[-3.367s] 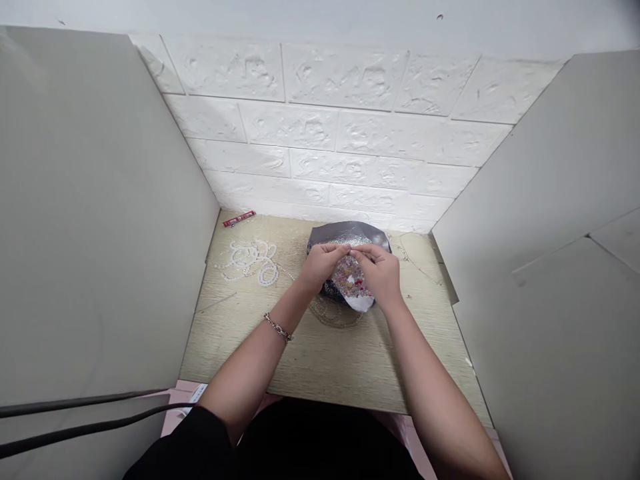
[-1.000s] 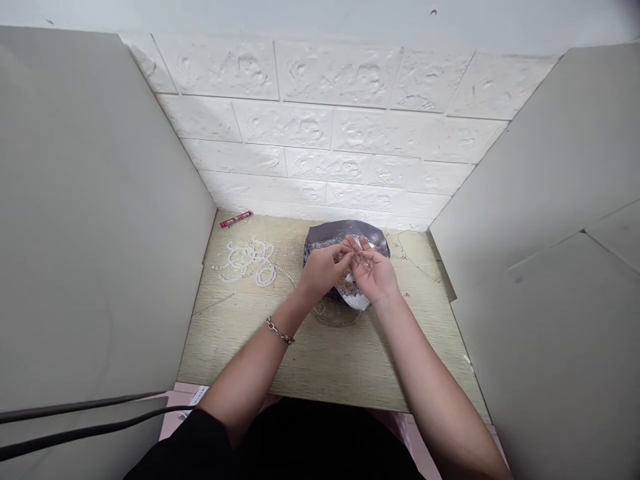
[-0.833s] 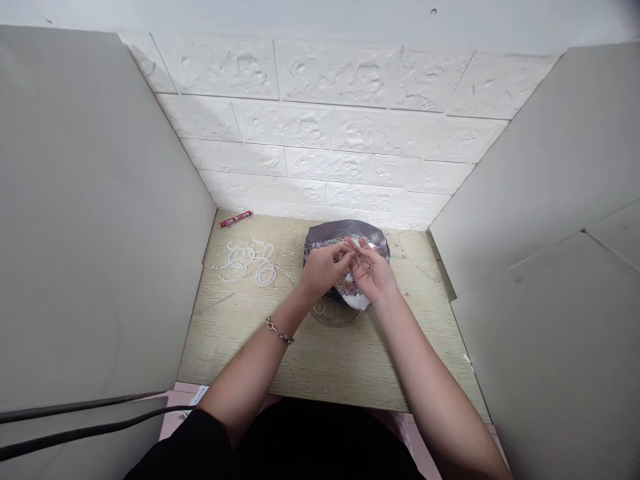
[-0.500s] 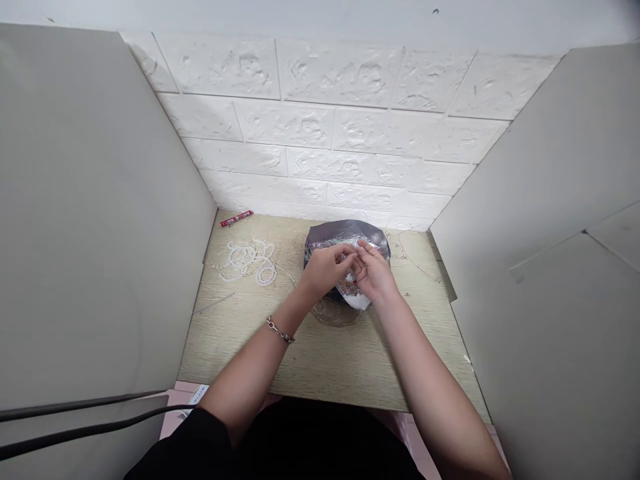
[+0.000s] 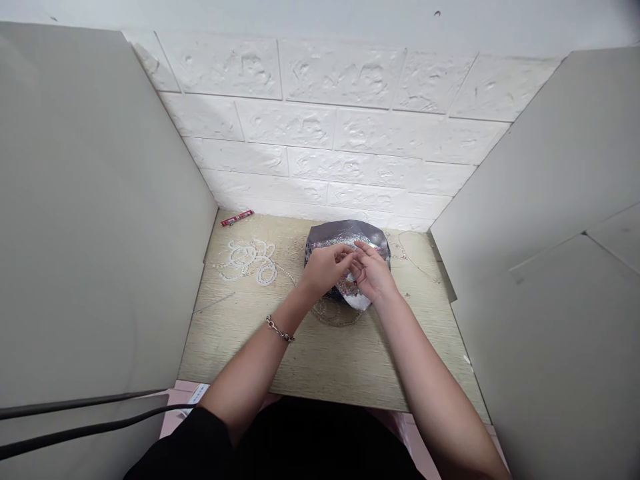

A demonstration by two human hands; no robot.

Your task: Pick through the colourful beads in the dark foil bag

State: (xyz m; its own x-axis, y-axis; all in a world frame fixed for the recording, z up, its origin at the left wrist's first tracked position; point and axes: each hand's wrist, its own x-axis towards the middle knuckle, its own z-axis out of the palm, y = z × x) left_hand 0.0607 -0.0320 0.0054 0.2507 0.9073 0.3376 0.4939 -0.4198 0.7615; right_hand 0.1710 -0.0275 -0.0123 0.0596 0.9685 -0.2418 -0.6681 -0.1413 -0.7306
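My left hand and my right hand meet above a silver-grey pouch near the middle of the table. Colourful beads show in the pouch's opening, partly covered by my hands. The left thumb and fingers are pinched together at the right fingertips. My right hand is curled with palm up, its thumb and fingers close together and one finger stretched out. Whatever lies between the fingertips is too small to make out. A coil of pale beads lies just below the pouch.
Strings of white beads lie in loops to the left, by a thin needle-like rod. A small red packet rests at the back left corner. Thin thread lies right of the pouch. Grey panels flank the table.
The right hand's outstretched finger has shifted slightly to the left. My left hand has hardly moved, and the pouch stays in place.
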